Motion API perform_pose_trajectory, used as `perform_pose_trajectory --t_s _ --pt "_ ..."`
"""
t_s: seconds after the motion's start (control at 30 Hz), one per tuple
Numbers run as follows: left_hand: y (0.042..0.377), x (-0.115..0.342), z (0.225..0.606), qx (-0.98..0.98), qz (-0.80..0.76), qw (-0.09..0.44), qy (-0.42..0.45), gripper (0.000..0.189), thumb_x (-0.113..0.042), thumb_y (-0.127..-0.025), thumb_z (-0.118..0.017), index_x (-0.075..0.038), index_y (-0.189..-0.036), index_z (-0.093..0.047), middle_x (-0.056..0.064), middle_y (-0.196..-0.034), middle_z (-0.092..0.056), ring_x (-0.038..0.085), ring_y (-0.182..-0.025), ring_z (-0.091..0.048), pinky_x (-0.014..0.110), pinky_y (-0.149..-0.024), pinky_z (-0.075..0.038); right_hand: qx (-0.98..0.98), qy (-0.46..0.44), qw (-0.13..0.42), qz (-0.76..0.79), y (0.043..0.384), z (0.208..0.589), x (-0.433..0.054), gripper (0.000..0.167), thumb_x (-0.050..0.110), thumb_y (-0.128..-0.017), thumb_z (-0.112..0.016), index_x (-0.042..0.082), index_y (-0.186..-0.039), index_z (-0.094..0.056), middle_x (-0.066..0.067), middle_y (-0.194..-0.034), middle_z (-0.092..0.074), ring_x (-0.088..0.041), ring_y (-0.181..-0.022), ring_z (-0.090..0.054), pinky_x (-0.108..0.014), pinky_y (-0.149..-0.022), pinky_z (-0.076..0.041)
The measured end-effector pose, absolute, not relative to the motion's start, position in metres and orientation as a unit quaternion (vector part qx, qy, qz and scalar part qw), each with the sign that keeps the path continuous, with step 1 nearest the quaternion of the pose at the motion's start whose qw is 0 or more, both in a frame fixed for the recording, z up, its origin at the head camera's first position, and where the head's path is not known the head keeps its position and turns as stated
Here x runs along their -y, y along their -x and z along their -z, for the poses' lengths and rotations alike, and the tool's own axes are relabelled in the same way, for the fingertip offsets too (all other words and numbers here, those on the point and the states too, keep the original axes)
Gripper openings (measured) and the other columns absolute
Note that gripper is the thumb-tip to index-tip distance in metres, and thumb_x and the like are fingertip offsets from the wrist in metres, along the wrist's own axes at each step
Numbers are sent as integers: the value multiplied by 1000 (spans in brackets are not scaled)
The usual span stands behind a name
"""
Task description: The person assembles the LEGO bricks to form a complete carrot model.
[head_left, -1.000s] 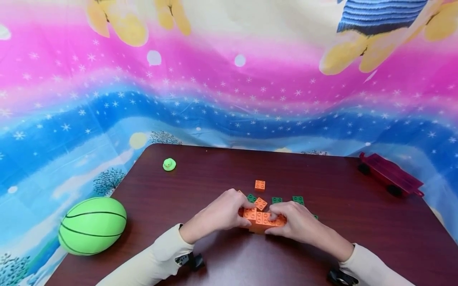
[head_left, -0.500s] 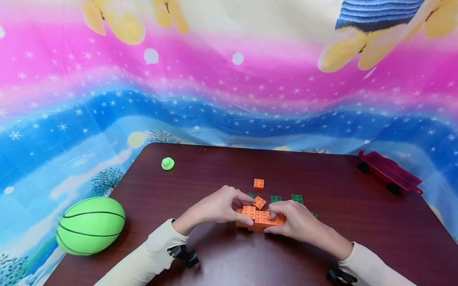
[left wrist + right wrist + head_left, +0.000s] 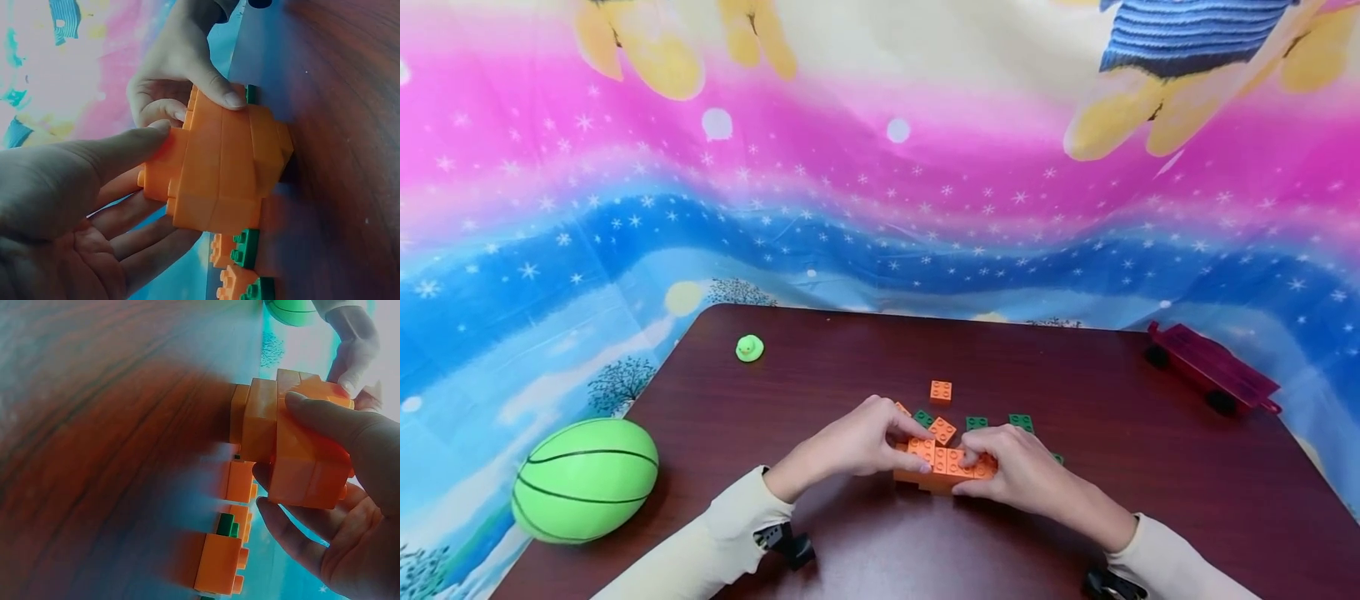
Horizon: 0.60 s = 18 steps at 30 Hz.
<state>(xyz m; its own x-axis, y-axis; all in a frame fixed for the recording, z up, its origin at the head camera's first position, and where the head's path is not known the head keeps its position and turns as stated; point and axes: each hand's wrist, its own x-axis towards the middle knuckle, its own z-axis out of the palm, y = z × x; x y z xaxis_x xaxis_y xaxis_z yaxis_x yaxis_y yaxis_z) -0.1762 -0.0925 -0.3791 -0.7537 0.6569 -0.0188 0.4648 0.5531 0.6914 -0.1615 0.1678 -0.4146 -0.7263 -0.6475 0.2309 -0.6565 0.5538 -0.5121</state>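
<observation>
Two Hands Steady an Orange Block Build at the Tabletop

An orange block build [image 3: 946, 483] sits between a person's two hands at the near middle of a dark wooden table [image 3: 865, 550], its studs facing up; whether its base bears fully on the wood is hard to tell. A raised brick [image 3: 921, 450] stands on its left part, a level above the row to the right.

Good work here would likely mean keeping studs and sockets square, pressing straight down on the raised brick and bracing the lower layers so that nothing twists loose.

The left hand [image 3: 861, 442] pinches the raised brick, thumb on the near side and fingers parted from it only by the brick's depth. The right hand [image 3: 1022, 467] is clamped on the build's right end, thumb along the near face, a bent finger over the top.

Just beyond lie loose pieces: a tilted orange brick [image 3: 942, 431], a lone orange brick [image 3: 941, 392] farther out and green bricks [image 3: 977, 423] to the right. A green toy duck [image 3: 749, 348] sits far left, a green ball [image 3: 587, 483] nearer left, and a dark red toy cart [image 3: 1217, 367] far right, before a snowflake-printed backdrop [image 3: 850, 200].
</observation>
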Motion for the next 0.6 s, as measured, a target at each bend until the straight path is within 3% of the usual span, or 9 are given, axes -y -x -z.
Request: perform_pose_trajectory --t_s 0.23,0.43,0.6 --pt "167 91 384 -879 -314 92 -346 42 -31 -89 -82 -11 -125 -75 4 -117 -78 3 -97 -68 17 -80 -54 878 -377 13 -294 161 416 -166 38 33 -77 -91 26 -75 -54 17 -78 -66 5 -62 -42 -17 -56 -34" --pt "163 88 383 -886 -298 67 -348 44 -30 -89 -82 -10 -127 -74 5 -118 -77 1 -91 -67 13 -74 -50 865 -398 -9 -306 167 413 -168 37 36 -81 -88 25 -75 -53 16 -73 -57 4 -63 -40 -16 -58 -37" --pt "164 86 381 -884 -296 56 -358 42 -27 -87 -84 -10 -124 -75 5 -103 -80 -3 -65 -50 12 -59 -38 835 -434 -46 -336 187 399 -169 24 39 -92 -77 28 -75 -64 10 -94 -75 0 -82 -65 -22 -69 -53"
